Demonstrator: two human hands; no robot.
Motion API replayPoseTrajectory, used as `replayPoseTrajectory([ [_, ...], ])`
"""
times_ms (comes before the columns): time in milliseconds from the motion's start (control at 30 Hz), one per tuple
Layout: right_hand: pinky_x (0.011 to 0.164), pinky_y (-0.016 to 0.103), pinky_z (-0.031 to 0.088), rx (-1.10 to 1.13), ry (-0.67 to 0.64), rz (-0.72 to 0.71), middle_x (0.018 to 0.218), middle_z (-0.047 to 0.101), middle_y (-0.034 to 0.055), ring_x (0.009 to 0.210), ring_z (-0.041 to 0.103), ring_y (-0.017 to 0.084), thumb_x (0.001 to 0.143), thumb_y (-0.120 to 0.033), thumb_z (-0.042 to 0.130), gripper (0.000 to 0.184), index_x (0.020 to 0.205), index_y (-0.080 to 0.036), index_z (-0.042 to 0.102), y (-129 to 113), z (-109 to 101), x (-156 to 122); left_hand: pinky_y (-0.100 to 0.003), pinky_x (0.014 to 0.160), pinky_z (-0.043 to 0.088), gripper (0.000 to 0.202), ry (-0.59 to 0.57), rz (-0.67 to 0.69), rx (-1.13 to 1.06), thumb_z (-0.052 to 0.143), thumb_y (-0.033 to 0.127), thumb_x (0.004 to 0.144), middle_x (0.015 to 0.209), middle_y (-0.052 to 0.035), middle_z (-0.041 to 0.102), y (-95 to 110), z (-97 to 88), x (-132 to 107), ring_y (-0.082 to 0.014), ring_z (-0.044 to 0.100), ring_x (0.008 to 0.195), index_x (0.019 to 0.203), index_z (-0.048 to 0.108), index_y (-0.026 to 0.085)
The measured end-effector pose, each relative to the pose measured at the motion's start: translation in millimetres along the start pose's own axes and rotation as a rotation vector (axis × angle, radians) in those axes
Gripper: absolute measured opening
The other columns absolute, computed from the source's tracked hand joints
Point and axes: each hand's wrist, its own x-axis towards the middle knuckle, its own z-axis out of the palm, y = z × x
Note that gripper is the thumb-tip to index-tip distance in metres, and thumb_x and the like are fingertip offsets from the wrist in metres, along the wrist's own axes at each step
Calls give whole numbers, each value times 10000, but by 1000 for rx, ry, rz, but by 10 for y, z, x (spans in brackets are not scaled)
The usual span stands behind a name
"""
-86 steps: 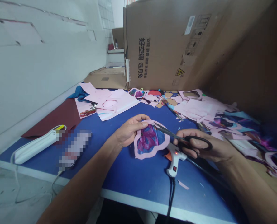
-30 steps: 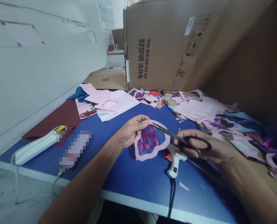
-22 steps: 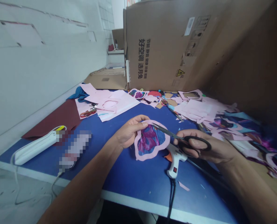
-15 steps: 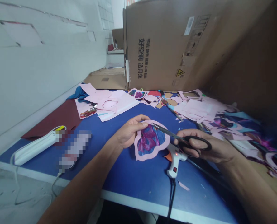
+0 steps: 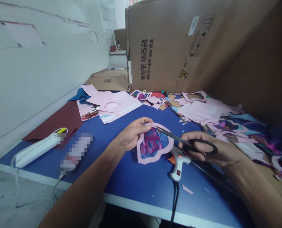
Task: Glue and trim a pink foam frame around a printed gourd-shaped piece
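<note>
My left hand (image 5: 134,133) pinches the upper left edge of a wavy-edged cut-out (image 5: 143,160), which has a pink rim around purple and blue patterned fabric. In my right hand (image 5: 209,145) are black-handled scissors (image 5: 171,135), with fingers through the loops. Their blades lie across the cut-out's upper part, the tips near my left thumb. Whether the blades are fully closed is hard to make out. Under the scissors, a white glue gun (image 5: 178,167) with a lit red light and an orange tip rests on the blue table (image 5: 131,180).
Pink sheets (image 5: 121,104) and a maroon sheet (image 5: 57,122) lie at the back left. Scraps (image 5: 200,112) pile up at the back and right. A white power strip (image 5: 38,150) is on the left, beside a blurred-out object (image 5: 77,152). A large cardboard box (image 5: 169,47) stands behind.
My right hand and the scissors have shifted very slightly to the right. The cut-out and my left hand stay almost in place.
</note>
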Motion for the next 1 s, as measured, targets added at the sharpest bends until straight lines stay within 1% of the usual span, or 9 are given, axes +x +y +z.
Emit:
replayPoseTrajectory([
  [300,562,266,326,-3,22,19,560,549,-36,507,365,91,867,-611,897,528,1093,-138,836,-33,17,-10,-234,743,609,340,-3,-9,2,1007,199,713,880,-45,786,0,-24,-2,-130,735,746,943,762,141],
  [633,538,267,233,2,6,15,562,554,-36,499,345,86,863,-598,906,522,1080,-130,829,-40,14,-4,-249,774,599,335,-7,-5,13,991,206,740,908,-53,785,-14,-47,3,-139,737,766,968,752,147],
  [733,543,269,234,10,7,13,564,555,-37,497,337,83,867,-601,902,520,1076,-131,829,-37,17,-5,-249,773,588,324,1,-3,35,983,216,751,892,-51,775,-14,-52,4,-149,740,780,969,750,156],
  [867,558,267,259,4,17,26,554,549,-39,502,345,82,868,-608,898,518,1082,-141,835,-30,8,-14,-241,761,585,323,1,1,27,988,210,740,881,-41,769,-15,-41,4,-129,718,744,953,754,150],
  [1000,554,272,250,4,28,34,551,548,-37,504,350,85,860,-603,907,517,1094,-146,840,-26,-4,-20,-229,751,586,325,-12,9,14,995,208,731,867,-35,762,-15,-24,2,-124,719,747,940,755,141],
])
